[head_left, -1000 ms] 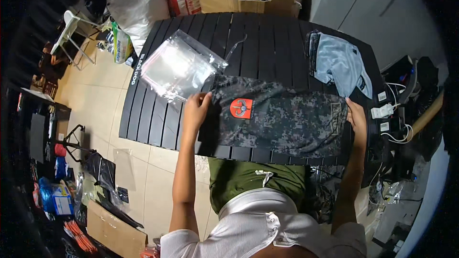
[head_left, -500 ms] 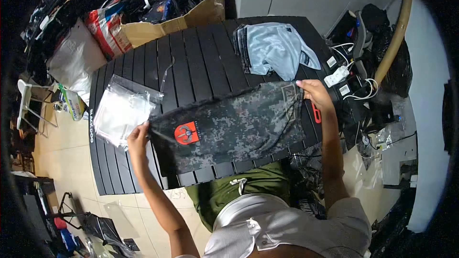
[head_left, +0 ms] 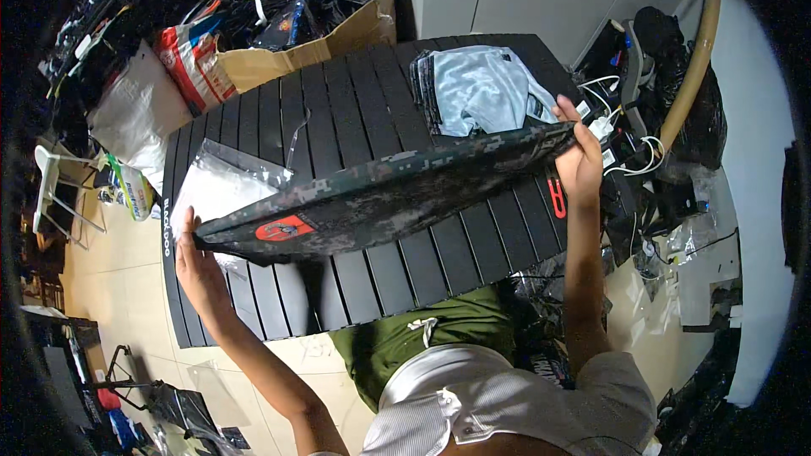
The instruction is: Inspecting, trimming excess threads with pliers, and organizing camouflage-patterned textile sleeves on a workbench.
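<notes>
A dark digital-camouflage cloth garment (head_left: pixel 405 190) with an orange-red patch (head_left: pixel 285 228) stretches between my two hands above the slatted black table. My left hand (head_left: pixel 199 268) is closed on its left end, thumb side up. At the other end my right hand (head_left: pixel 583 164) grips the cloth between thumb and fingers. The garment is tilted and sags a little along its lower edge. Partly behind its left end lies a stack of clear plastic bags (head_left: pixel 224 181). Folded light-blue cloth (head_left: pixel 481 88) rests at the far right of the table, beyond the garment.
The black slatted table (head_left: pixel 363 287) spans the middle. An open cardboard box (head_left: pixel 304 54) with dark packed goods stands behind it. At right are a white power strip with cables (head_left: pixel 601 128), a red-handled tool (head_left: pixel 557 198) and a tan pole (head_left: pixel 694 76). A white folding stool (head_left: pixel 52 190) stands left.
The garment has been lifted, pulled wider and tilted so it looks narrower. My left hand moved left and slightly down; my right hand moved a little right.
</notes>
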